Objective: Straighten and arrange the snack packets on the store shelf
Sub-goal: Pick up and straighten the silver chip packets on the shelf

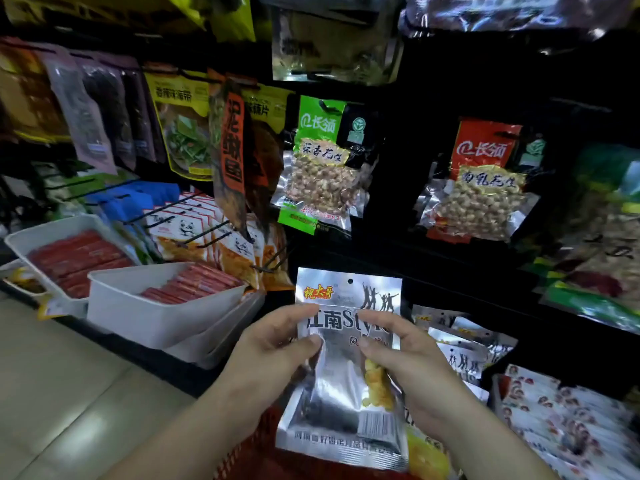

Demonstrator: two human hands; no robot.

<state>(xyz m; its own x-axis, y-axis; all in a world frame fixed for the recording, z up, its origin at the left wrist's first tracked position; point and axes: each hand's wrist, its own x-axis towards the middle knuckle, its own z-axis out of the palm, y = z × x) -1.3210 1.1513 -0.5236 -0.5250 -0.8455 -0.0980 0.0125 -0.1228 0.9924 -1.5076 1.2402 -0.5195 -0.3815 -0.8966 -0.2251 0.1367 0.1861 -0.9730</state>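
Both hands, left hand (273,344) and right hand (398,355), pinch the silver snack packet (346,368) upright at 6 o'clock before the shelf, mid-straightening; next move likely hangs its punched hole on a peg near matching packets (460,344) at 4 o'clock.

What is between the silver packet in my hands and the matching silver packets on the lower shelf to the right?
Nothing visible does. The left hand and right hand pinch the silver packet; the matching packets lie just past the right hand, with only dark shelf between.
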